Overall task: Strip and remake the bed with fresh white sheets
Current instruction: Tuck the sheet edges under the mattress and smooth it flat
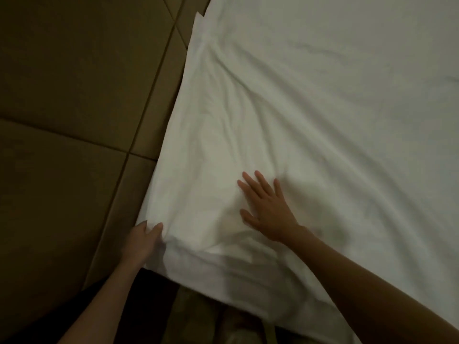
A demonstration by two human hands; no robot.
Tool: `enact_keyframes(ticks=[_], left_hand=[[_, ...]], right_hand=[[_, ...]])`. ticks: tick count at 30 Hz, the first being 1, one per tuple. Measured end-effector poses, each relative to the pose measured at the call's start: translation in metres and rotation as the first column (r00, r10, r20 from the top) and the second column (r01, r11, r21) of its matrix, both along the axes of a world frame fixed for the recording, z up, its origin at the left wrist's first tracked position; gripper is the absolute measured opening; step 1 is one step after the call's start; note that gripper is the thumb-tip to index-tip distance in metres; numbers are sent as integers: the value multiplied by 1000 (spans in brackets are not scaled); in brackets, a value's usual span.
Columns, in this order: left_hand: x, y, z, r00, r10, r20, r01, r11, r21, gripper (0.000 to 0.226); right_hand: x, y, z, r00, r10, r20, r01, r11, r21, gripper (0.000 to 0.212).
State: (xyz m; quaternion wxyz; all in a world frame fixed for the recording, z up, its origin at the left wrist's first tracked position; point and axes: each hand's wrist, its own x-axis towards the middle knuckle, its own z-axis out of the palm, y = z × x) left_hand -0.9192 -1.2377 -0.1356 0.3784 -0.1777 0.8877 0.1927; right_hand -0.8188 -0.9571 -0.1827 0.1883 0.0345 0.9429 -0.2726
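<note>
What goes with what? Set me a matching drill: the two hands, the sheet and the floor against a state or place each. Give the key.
Things:
1. left hand
2. right hand
3. white sheet
4. tiled floor

States:
A. brown, left of the bed
B. flat, fingers spread on the sheet
C. grips the sheet's corner
D. creased, spread over the bed

Pairs: 1-C, 2-B, 3-D, 4-A

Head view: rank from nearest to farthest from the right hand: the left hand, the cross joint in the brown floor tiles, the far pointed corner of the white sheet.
1. Left hand, lower left, pinching the white sheet's near edge.
2. Cross joint in the brown floor tiles, left.
3. Far pointed corner of the sheet, top.

Right hand lies flat on the sheet.
</note>
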Motion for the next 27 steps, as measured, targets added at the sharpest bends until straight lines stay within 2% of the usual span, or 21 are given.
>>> enact_keyframes(ticks=[3,6,10,11,13,16,20,22,23,25,27], left_hand=[[3,-2,7,996,-64,-60,63,998,-22,52],[0,-9,17,985,-132,-115,133,991,-1,44],[-6,-23,31,940,-267,-213,266,963,-34,34],[-10,-26,34,921,-319,-225,311,948,-70,32],[-18,-31,42,877,-430,-214,401,901,-166,28],[-22,-37,53,756,-632,-170,573,765,-294,22],[-19,-38,57,535,-826,-177,718,555,-421,40],[-21,-36,56,380,-919,-106,769,378,-516,58],[-22,-34,55,315,-948,-55,775,290,-561,63],[-21,-34,56,241,-970,5,784,192,-590,59],[-19,-36,57,196,-979,54,776,121,-619,47]], right_hand=[[42,-19,7,993,-122,1,122,992,-17,76],[71,-38,19,965,-258,-52,256,966,-38,71],[106,-56,34,865,-380,-326,420,906,58,45],[113,-58,37,847,-418,-328,470,877,98,39],[125,-61,40,858,-458,-233,503,842,195,36],[138,-67,41,913,-391,-111,407,871,275,41],[140,-70,48,964,-265,0,255,931,260,43],[139,-77,52,974,-201,104,164,943,290,54],[139,-82,51,978,-163,129,114,940,323,52],[134,-87,52,987,-99,126,45,928,369,31],[128,-83,55,991,-83,101,49,952,304,14]])
